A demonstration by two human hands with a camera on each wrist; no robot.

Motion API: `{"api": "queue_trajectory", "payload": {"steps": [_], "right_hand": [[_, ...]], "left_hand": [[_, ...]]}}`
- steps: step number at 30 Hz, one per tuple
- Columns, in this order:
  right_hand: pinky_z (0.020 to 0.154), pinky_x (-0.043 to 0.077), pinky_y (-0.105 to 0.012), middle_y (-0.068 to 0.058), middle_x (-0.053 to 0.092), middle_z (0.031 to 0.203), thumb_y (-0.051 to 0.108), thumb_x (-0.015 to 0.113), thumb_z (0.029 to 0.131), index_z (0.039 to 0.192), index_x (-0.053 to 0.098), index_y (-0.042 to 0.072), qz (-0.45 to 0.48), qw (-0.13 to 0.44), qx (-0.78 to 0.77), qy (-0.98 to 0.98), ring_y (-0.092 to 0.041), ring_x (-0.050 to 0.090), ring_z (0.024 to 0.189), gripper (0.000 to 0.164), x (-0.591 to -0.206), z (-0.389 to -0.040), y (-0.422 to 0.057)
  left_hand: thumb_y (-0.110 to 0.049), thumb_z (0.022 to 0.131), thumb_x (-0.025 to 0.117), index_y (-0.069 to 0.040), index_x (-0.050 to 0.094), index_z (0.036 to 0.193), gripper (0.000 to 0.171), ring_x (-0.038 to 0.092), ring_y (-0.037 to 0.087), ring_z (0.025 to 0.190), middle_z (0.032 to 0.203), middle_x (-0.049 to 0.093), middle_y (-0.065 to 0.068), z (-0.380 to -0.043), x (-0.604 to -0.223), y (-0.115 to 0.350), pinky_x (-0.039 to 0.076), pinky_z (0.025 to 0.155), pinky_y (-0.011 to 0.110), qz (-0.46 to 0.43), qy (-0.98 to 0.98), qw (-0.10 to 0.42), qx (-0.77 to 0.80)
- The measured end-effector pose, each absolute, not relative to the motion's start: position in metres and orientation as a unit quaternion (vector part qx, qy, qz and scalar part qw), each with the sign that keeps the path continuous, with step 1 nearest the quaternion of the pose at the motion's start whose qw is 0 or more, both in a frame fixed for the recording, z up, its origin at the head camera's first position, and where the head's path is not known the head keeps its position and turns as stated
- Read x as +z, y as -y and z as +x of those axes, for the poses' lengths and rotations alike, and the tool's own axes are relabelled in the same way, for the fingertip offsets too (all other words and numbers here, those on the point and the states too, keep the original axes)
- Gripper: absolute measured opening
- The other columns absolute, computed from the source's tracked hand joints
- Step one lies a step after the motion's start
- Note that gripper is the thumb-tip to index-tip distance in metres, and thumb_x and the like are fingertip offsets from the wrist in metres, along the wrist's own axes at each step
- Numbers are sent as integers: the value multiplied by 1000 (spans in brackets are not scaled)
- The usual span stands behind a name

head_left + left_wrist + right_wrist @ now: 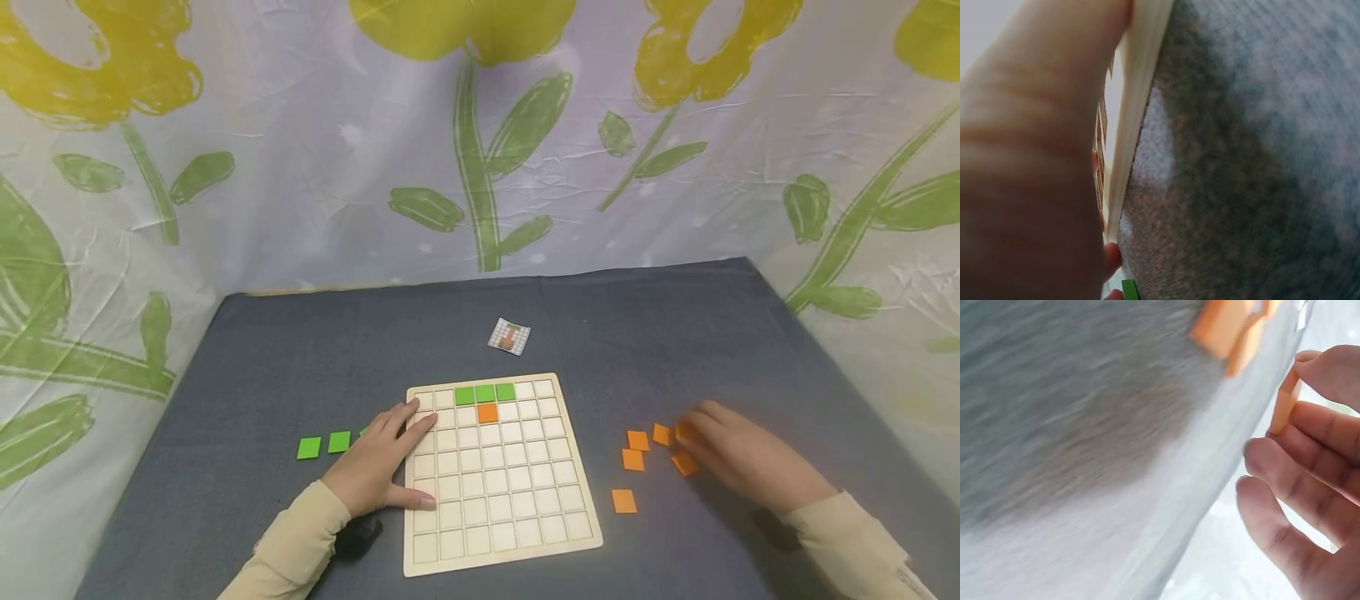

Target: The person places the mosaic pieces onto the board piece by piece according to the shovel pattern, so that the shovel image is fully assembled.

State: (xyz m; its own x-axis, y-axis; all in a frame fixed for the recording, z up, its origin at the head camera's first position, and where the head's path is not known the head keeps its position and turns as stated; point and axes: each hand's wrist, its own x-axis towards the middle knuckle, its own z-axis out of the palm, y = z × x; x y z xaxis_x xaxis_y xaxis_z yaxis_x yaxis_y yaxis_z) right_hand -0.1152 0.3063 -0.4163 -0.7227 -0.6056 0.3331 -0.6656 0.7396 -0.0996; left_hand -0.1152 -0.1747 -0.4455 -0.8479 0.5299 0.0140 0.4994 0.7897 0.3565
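Note:
A pale wooden grid board (pixel 495 481) lies on the dark cloth. Three green tiles (pixel 485 393) sit in its top row, and one orange tile (pixel 487 412) fills a square just below the middle one. My left hand (pixel 375 467) rests spread over the board's left edge, thumb and fingertips on the wood. Off to the right, my right hand (pixel 738 454) is above a loose group of orange tiles (pixel 633 460). In the right wrist view, its thumb and fingers pinch a single orange tile (pixel 1285 405) by the edges.
Loose green tiles (pixel 309 448) lie left of the board, one partly hidden by the left hand. A small pattern card (pixel 510 337) lies beyond the board. Behind the cloth-covered table (pixel 300 350) hangs a flower-printed curtain (pixel 315 167).

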Motion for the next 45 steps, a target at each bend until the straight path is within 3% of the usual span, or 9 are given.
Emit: {"api": "queue_trajectory", "payload": {"steps": [9, 15, 26, 36, 45], "right_hand": [[62, 46, -15, 7, 52, 91, 11, 80, 75, 98, 64, 11, 387, 136, 93, 907, -2, 48, 75, 28, -403, -134, -255], [64, 49, -20, 1, 55, 89, 12, 83, 73, 99, 65, 5, 436, 175, 76, 880, -8, 51, 75, 31, -399, -142, -219], [67, 49, -19, -1, 55, 87, 13, 77, 81, 93, 64, 5, 499, 204, 71, 839, -11, 52, 75, 20, -395, -155, -157], [71, 50, -18, 1, 57, 87, 15, 74, 83, 93, 65, 7, 532, 173, 71, 826, -10, 54, 77, 16, -404, -164, -120], [70, 50, -19, 3, 54, 87, 24, 69, 89, 99, 66, 8, 524, 96, 42, 845, -9, 53, 75, 19, -415, -163, -97]], "left_hand": [[-69, 67, 70, -11, 38, 147, 103, 34, 46, 134, 151, 29, 21, -113, -450, 178, 39, 100, 59, 275, -941, 51, 191], [-69, 67, 71, -12, 38, 148, 104, 33, 45, 135, 152, 29, 20, -113, -452, 179, 40, 101, 57, 273, -943, 54, 184], [-68, 69, 71, -11, 39, 147, 102, 34, 45, 134, 150, 31, 21, -113, -449, 181, 39, 101, 58, 289, -937, 38, 190], [-70, 68, 69, -12, 39, 147, 103, 34, 44, 135, 151, 31, 20, -115, -447, 178, 39, 101, 57, 289, -939, 38, 184], [-68, 68, 71, -11, 37, 148, 104, 32, 45, 135, 152, 29, 20, -115, -444, 177, 38, 102, 59, 282, -938, 58, 192]]}}
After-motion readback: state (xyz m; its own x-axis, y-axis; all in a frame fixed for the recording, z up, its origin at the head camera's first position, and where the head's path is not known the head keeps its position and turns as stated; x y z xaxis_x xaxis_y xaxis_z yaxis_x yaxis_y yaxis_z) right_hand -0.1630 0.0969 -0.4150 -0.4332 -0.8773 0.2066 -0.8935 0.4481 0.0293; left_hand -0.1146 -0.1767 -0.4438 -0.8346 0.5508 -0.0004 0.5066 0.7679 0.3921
